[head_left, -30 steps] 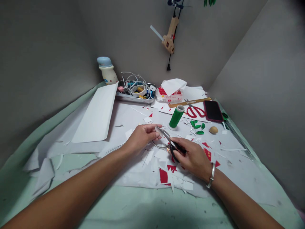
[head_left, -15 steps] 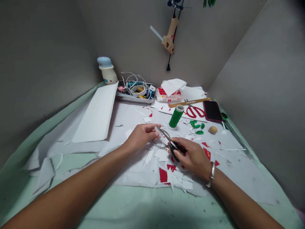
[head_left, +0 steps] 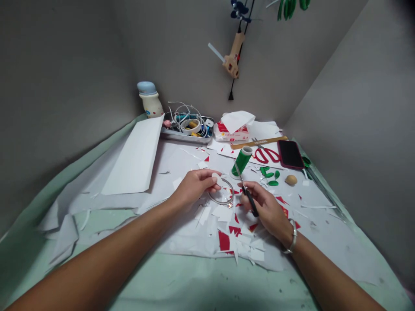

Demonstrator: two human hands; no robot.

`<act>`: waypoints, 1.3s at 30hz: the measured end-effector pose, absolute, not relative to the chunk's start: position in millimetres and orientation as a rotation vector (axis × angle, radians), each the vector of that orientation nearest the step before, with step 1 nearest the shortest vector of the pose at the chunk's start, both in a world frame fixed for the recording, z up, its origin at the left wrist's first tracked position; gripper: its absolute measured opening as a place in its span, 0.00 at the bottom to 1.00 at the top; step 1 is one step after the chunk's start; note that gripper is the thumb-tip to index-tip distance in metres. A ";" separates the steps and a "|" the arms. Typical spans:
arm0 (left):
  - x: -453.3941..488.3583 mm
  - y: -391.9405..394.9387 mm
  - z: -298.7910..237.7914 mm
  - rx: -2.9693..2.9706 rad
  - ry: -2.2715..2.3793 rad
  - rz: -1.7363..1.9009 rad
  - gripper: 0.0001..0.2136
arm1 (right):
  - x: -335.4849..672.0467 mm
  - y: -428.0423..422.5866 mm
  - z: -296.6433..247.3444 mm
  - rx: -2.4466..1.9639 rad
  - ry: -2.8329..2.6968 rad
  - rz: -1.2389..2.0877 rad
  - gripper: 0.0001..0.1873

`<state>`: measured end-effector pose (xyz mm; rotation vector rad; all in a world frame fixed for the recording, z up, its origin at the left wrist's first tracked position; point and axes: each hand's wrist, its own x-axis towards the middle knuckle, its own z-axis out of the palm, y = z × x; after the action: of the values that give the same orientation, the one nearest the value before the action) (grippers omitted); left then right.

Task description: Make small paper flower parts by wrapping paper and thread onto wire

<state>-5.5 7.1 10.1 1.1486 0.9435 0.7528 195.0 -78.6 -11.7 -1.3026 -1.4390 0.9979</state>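
1. Scissors (head_left: pixel 249 199) with black handles are held in the right hand (head_left: pixel 266 208) above the paper bits, and the thin metal blades are pointed up at a green thread spool (head_left: pixel 241 162).
2. The right fingers (head_left: pixel 256 192) are curled shut around the handles.
3. A small white paper piece (head_left: pixel 216 178) is pinched by the left hand (head_left: pixel 196 186), and its fingers (head_left: pixel 207 176) are pressed together.
4. A thin grey ring (head_left: pixel 221 202) is seen just under that pinch. Whether it is held cannot be told.
5. Red paper bits (head_left: pixel 223 240) and white ones are spread over a big white sheet (head_left: pixel 168 162).
6. Farther back, red scissors (head_left: pixel 266 154), a phone (head_left: pixel 290 154), a wooden ruler (head_left: pixel 259 142), a tissue pack (head_left: pixel 231 133) and a metal tray of wires (head_left: pixel 186 136) are laid out.
7. A glue gun (head_left: pixel 232 61) is hung on the wall (head_left: pixel 181 52).
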 end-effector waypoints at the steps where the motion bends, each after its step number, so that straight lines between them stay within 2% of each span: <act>1: -5.2 6.6 10.3 1.134 0.935 0.754 0.11 | 195.5 -78.5 -11.6 -1.271 -1.415 1.074 0.15; 4: -4.9 6.0 11.6 1.098 0.931 0.749 0.10 | 197.0 -78.9 -10.3 -1.199 -1.349 1.251 0.16; 9: -6.7 7.4 14.6 1.100 0.952 0.779 0.12 | 199.1 -80.0 -10.4 -1.147 -1.314 1.353 0.19; 14: -8.0 9.6 13.2 1.069 0.918 0.833 0.09 | 198.2 -81.3 -11.7 -1.082 -1.329 1.455 0.21; 20: -9.0 9.6 15.9 0.991 0.800 0.838 0.06 | 198.3 -83.3 -9.6 -0.944 -1.201 1.707 0.26; 26: -8.3 1.3 23.8 0.965 0.580 0.684 0.05 | 201.0 -84.6 -9.5 -0.823 -1.011 1.898 0.30; 32: -7.5 -1.8 21.5 1.051 0.604 0.612 0.08 | 198.3 -84.2 -9.4 -0.904 -1.058 1.740 0.25; 36: -5.8 -3.1 20.8 1.152 0.721 0.610 0.09 | 198.0 -81.9 -6.9 -0.952 -1.036 1.636 0.28; 39: -4.2 -4.4 20.4 1.218 0.778 0.656 0.09 | 194.1 -79.9 -6.7 -1.053 -1.068 1.481 0.24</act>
<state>-4.2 -4.4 20.4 1.2176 0.7782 0.6559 194.1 -79.9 -6.7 -1.0530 -1.0683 1.4814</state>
